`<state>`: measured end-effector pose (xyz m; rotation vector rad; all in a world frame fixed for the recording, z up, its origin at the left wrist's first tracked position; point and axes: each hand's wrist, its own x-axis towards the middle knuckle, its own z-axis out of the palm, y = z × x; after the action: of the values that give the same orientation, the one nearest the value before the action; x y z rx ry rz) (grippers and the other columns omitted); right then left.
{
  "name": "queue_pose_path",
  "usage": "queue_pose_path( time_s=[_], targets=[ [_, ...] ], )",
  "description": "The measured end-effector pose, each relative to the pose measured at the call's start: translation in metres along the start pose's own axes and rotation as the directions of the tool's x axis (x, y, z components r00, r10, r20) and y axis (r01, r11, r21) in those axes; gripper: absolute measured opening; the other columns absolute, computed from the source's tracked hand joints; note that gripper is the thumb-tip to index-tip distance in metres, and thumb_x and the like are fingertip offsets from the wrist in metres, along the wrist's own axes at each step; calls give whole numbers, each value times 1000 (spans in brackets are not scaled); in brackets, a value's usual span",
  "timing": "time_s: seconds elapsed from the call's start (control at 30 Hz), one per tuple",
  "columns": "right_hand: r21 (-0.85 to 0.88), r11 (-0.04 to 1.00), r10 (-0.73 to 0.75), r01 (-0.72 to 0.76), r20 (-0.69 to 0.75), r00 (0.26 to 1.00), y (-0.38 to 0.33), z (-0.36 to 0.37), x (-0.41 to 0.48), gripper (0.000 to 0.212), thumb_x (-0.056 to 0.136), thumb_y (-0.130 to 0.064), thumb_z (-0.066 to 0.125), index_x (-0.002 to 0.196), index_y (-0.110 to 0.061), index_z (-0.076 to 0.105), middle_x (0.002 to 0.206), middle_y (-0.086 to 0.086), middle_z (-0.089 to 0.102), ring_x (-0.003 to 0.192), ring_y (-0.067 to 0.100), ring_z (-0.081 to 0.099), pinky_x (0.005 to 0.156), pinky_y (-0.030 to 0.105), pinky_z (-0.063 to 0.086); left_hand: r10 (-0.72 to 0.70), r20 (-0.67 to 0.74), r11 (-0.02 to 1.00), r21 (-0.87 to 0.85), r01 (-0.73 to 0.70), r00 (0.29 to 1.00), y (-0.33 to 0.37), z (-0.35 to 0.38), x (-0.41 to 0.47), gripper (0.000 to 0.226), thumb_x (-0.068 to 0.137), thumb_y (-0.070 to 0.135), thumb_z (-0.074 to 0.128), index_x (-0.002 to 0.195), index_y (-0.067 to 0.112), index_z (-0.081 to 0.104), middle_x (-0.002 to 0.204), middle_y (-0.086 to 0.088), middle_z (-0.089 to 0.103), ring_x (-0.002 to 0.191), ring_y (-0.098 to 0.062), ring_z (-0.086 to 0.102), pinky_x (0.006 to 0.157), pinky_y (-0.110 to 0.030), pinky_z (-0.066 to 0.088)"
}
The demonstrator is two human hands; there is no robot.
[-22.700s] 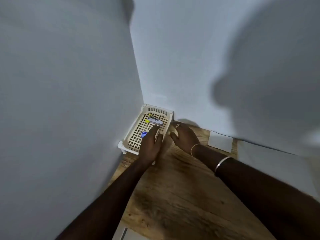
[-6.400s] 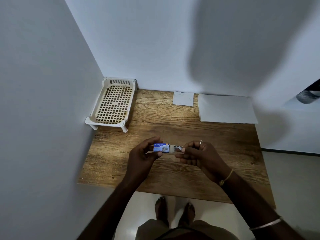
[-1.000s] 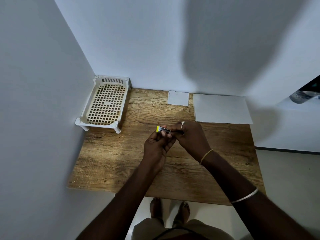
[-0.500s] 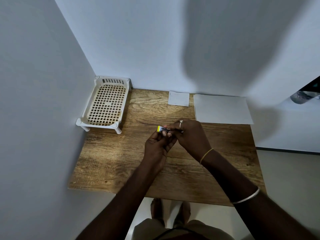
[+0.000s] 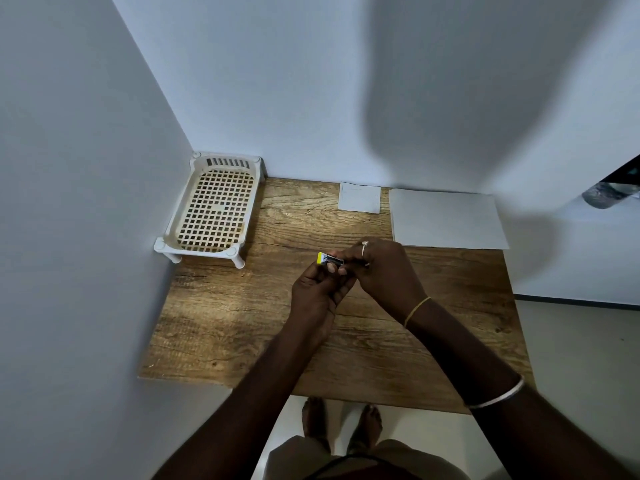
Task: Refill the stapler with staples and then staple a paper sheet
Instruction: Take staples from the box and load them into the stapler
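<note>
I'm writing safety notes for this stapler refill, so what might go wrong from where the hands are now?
1. Both hands, left hand and right hand, work the small stapler in the air above the table; a slip might drop it or scatter staples.
2. Fingertips crowd the stapler, so a pinch or prick seems possible.
3. The paper sheet lies loose by the far edge and may slide when picked up.
</note>
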<state>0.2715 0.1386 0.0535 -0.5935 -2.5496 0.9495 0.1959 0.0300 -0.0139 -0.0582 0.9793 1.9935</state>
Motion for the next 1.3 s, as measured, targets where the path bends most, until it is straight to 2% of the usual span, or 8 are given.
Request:
queue_pose_path(
  time_s=[0.2,0.3,0.73,0.87,0.97,1.07,1.2,1.3],
  targets=[
    [-46,999,18,-17,7,1000,-2,1,0,30,83,-5,75,108,-21,80,90,-2,76,79,0,58,72,5,39,-13,-5,1000,-18,13,1000,1,1,1,18,83,0,64,101,0,65,87,-9,62,88,-18,67,82,-34,62],
    [-26,999,28,-28,3,1000,-3,-3,1,29,83,-5,76,106,-22,80,91,-4,76,80,-1,61,74,1,39,-1,5,1000,-10,1,1000,0,0,1,14,97,-2,55,104,1,67,91,-9,72,92,-20,72,84,-34,62],
    [-6,999,46,-46,14,999,0,2,1,32,81,-3,78,105,-24,80,89,-11,74,77,-11,58,75,-1,39,0,3,1000,4,0,1000,1,-5,1,23,88,3,63,111,-2,64,100,-14,66,100,-26,67,85,-34,61],
    [-34,999,13,-13,-7,1000,1,5,0,30,81,-6,78,105,-24,80,88,-9,75,78,-6,59,72,-1,40,0,10,1000,-7,0,1000,1,-6,1,32,80,6,68,110,-3,63,99,-15,59,102,-29,62,83,-34,61],
    [-24,1000,12,-13,-27,1000,1,5,-1,31,80,-5,79,104,-24,80,86,-12,73,77,-6,59,73,7,46,1,16,1000,-6,-1,1000,1,-8,0,22,89,6,65,110,-1,66,99,-14,65,101,-26,65,84,-33,61],
    [12,1000,12,-11,-32,999,1,4,-1,32,79,-2,78,103,-24,81,83,-19,67,79,-16,59,74,1,41,5,29,1000,0,-5,1000,1,-9,0,18,94,7,60,110,0,68,98,-12,71,100,-23,69,84,-33,60],
    [-11,1000,15,-15,1,1000,1,2,1,31,81,-4,78,104,-24,81,89,-8,76,79,-7,59,74,-1,38,14,30,1000,3,-14,999,2,-6,-1,36,82,14,67,113,-4,63,99,-15,65,98,-23,66,84,-32,61],
    [-27,1000,11,-11,7,1000,1,2,2,31,80,-3,78,103,-23,81,89,-7,76,81,-4,60,75,-1,39,8,28,1000,7,-8,1000,1,-7,-1,32,81,13,67,109,-3,63,98,-14,63,98,-24,65,85,-33,61]
  ],
)
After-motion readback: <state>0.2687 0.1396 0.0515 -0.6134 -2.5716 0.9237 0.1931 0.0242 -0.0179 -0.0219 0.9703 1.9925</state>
